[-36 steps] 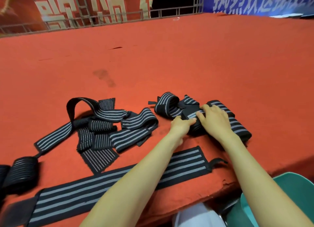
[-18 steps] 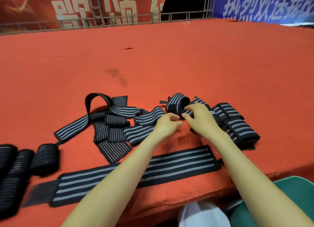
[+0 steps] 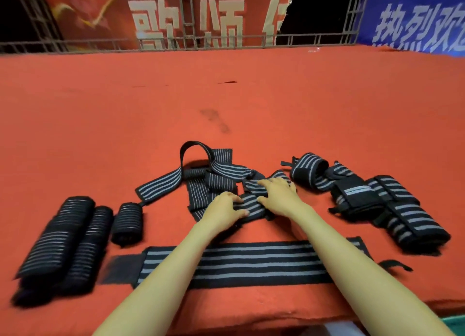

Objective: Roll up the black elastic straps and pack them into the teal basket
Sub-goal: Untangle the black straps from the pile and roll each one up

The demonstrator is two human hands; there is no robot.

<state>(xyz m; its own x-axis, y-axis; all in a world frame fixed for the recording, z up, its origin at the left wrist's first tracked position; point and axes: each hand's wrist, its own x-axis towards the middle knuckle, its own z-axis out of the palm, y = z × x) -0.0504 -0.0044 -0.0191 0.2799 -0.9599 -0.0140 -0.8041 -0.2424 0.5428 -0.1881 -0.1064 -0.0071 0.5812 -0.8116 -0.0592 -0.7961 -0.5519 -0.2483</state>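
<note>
Several black elastic straps with grey stripes lie on the red carpeted platform point(image 3: 251, 96). A loose tangled pile point(image 3: 201, 177) sits in the middle. My left hand point(image 3: 224, 209) and my right hand point(image 3: 276, 197) both hold one folded strap point(image 3: 249, 203) at the pile's near right edge, thumbs and fingers closed on it. Rolled straps point(image 3: 57, 235) lie at the left, with a short roll point(image 3: 127, 222) beside them. More rolled and folded straps point(image 3: 412, 220) lie at the right. A long flat strap point(image 3: 251, 262) stretches under my forearms. A sliver of the teal basket point(image 3: 456, 323) shows at the bottom right.
The platform's front edge point(image 3: 251, 315) runs just below the flat strap. A metal railing point(image 3: 226, 41) and red and blue banners stand at the far side. Something white point(image 3: 337, 329) shows below the edge.
Both hands have left the rolled straps on the right and moved left onto a strap of the loose middle pile. The view has swung left, bringing the left rolls into sight.
</note>
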